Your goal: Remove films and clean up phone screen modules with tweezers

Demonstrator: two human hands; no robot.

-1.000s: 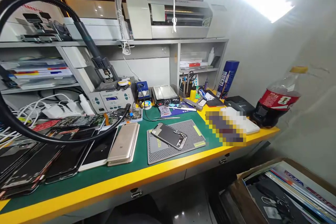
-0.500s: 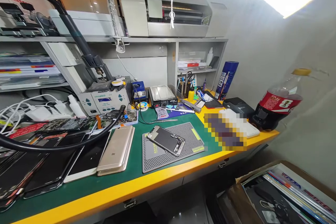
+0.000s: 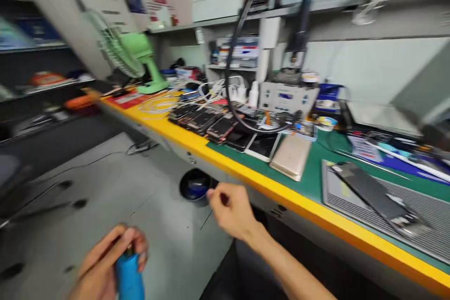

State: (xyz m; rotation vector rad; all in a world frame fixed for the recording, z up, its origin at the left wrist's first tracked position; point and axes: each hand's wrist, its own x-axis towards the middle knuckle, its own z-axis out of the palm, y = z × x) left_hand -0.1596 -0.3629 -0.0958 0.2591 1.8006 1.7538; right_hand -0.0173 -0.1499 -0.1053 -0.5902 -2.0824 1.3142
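Observation:
My left hand (image 3: 105, 260), low in the view, is wrapped round a blue cylindrical object (image 3: 129, 276) with a small brass-coloured top; blur hides its exact kind. The thumb and fingers press about that top. To the right, my right hand (image 3: 230, 208) is closed in a pinch in front of the bench edge. Anything between its fingertips is too small or blurred to make out. Just behind those fingertips, on the floor, stands a black round bin (image 3: 195, 186) with a dark blue liner. On the bench, a phone screen part (image 3: 379, 192) lies on a grey ridged mat (image 3: 436, 215), apart from both hands.
The yellow bench edge (image 3: 242, 173) runs diagonally across. On the bench lie a gold phone (image 3: 291, 155), several dark phone parts (image 3: 204, 119), white cables and a grey rework station (image 3: 286, 98) with a black hose. A green fan (image 3: 142, 56) stands at the far end.
My view has swung left, bringing the fan, floor and bin into sight. Both hands now show, the left one holding the blue object; neither was visible before.

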